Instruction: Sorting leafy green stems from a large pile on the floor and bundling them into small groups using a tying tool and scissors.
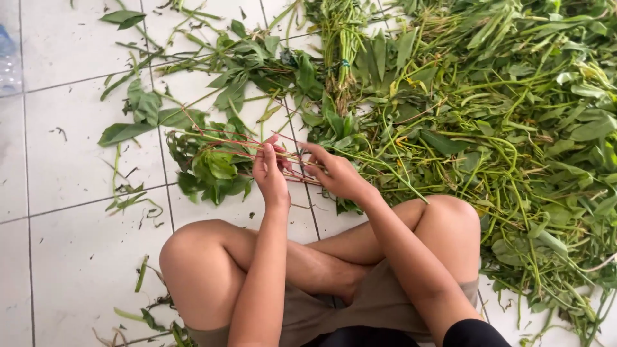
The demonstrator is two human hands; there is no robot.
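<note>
I see my left hand [270,172] and right hand [339,175] close together, both clamped on a small red-stemmed leafy bunch [215,164] over the tiled floor [71,193]; one tied bundle [340,51] lies done, the big loose pile [514,128] remains unsorted

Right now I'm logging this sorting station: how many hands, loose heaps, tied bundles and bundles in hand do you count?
Hands: 2, left hand and right hand
Red-stemmed leafy bundle in both hands: 1
Tied green bundle: 1
Loose heap of greens: 1
Total: 5
</note>
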